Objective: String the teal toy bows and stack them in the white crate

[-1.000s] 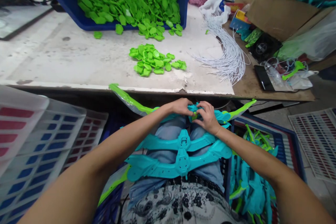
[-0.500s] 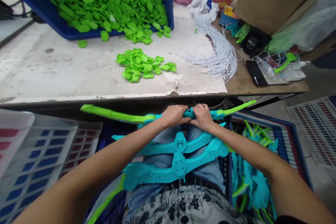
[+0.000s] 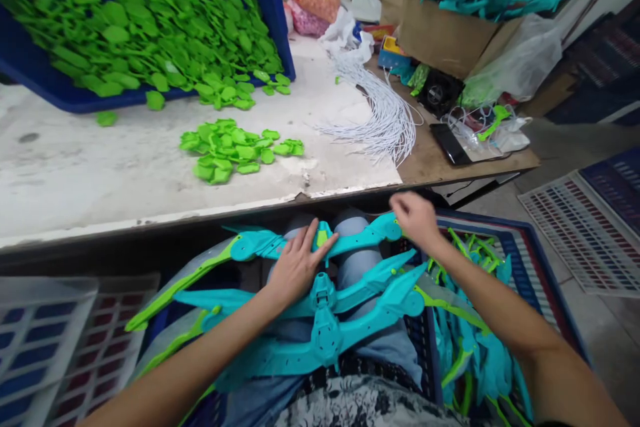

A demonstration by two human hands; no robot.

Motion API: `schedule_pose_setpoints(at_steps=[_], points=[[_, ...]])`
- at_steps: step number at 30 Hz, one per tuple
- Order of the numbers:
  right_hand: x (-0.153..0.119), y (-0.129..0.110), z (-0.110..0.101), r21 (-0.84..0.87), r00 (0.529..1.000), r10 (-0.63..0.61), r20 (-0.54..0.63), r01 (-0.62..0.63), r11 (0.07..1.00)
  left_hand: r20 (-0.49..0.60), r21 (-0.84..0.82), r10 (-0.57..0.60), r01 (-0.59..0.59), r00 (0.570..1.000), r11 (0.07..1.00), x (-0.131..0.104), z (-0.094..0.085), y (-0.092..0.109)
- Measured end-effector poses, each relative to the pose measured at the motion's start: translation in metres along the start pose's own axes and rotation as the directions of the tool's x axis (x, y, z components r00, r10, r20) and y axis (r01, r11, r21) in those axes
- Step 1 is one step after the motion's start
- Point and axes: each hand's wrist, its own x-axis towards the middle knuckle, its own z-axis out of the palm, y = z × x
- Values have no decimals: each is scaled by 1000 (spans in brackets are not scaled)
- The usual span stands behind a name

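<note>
Across my knees lies a turquoise plastic toy bow (image 3: 363,240) with lime-green end pieces and a small green plate in its middle. My left hand (image 3: 297,263) rests flat on it with fingers apart, its tips beside the green plate (image 3: 321,237). At the bow's right joint is my right hand (image 3: 417,219), fingers curled; whatever may be inside them is hidden. Two more bows, a middle one (image 3: 367,287) and a nearer one (image 3: 327,337), lie closer to my body. On the table is a small pile of green plates (image 3: 227,150).
A blue bin (image 3: 283,20) full of green plates lies tipped on the table (image 3: 75,167). White cords (image 3: 385,113), a phone (image 3: 450,143) and a box (image 3: 430,30) of turquoise parts are to the right. Crates (image 3: 505,230) stand on both sides, the right one with bows.
The farthest bow now shows a green plate in its middle, and its left end piece points down. My left hand has flattened on it; my right hand has moved right. The view has shifted.
</note>
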Motion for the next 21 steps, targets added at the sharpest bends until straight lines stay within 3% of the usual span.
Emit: schedule_pose_setpoints(at_steps=[2, 4, 6, 10, 13, 16, 19, 21], points=[[49, 17, -14, -137, 970, 245, -7, -243, 960, 7, 30, -18, 18, 1000, 999, 0, -1, 4], [91, 28, -22, -262, 913, 403, 60, -375, 889, -6, 36, -38, 38, 999, 999, 1, 0, 7], [120, 31, -24, -361, 880, 456, 135, -385, 849, -30, 25, -52, 53, 998, 998, 1, 2, 8], [143, 29, -17, -503, 870, 401, 286, -220, 836, -51, -27, 13, -14, 999, 1000, 0, -2, 1], [146, 34, -20, -558, 864, 356, 357, -109, 823, -51, -119, 122, -128, 991, 985, 1, -17, -4], [133, 44, -36, -548, 863, 334, 379, -82, 833, -35, -310, 187, -189, 982, 932, 7, -36, 2], [90, 59, -58, -353, 857, 320, 405, -176, 919, 87, -549, 216, -134, 972, 825, 18, -39, 25], [47, 73, -69, -98, 813, 333, 478, -328, 940, 209, -667, 294, -84, 933, 740, 24, -31, 43]])
